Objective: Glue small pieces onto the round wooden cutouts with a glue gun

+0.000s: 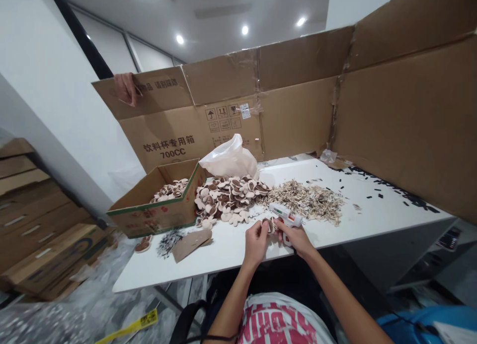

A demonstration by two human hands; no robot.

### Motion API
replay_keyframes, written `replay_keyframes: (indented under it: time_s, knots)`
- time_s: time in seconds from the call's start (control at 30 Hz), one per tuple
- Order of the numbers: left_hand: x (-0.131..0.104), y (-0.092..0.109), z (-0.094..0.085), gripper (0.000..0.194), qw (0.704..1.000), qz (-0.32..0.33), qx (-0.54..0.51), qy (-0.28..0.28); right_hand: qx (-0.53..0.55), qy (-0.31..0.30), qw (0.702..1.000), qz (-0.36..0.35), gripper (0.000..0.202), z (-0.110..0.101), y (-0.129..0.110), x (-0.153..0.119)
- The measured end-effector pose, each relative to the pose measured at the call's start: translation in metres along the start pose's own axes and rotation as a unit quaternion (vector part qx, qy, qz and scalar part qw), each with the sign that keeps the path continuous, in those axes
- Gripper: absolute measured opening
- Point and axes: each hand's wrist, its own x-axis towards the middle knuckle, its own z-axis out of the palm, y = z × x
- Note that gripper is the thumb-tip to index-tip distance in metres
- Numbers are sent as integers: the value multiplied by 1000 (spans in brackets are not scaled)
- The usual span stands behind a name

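My left hand [256,243] is closed, its thumb and fingers pinching a small brown and cream felt piece [271,226] just above the table's front edge. Close beside it, my right hand [296,239] is wrapped around a white glue gun [286,214], whose nozzle points left. The thumb and fingertips of that hand also reach the felt piece. Beyond my hands lies a heap of brown and cream felt pieces [227,197]. To its right spreads a pile of thin beige cord pieces [309,200].
An open carton [149,220] holding more felt pieces stands at left, near a white plastic bag [233,158]. Cardboard flaps [190,244] and dark scraps [169,242] lie in front. Tall cardboard walls [298,118] enclose the back; another person's hand [125,89] grips the top.
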Motion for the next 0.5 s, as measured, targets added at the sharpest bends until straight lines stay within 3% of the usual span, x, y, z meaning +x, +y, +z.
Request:
replay_keyframes:
  time_s: [0.2,0.5]
  knots:
    - [0,2,-2,32,998,1,-62,14,28,-6,1000,5,57,1,0,-1]
    - [0,-3,-1,38,997,-8,-82,-10,32,18,999,-11,53,1,3,0]
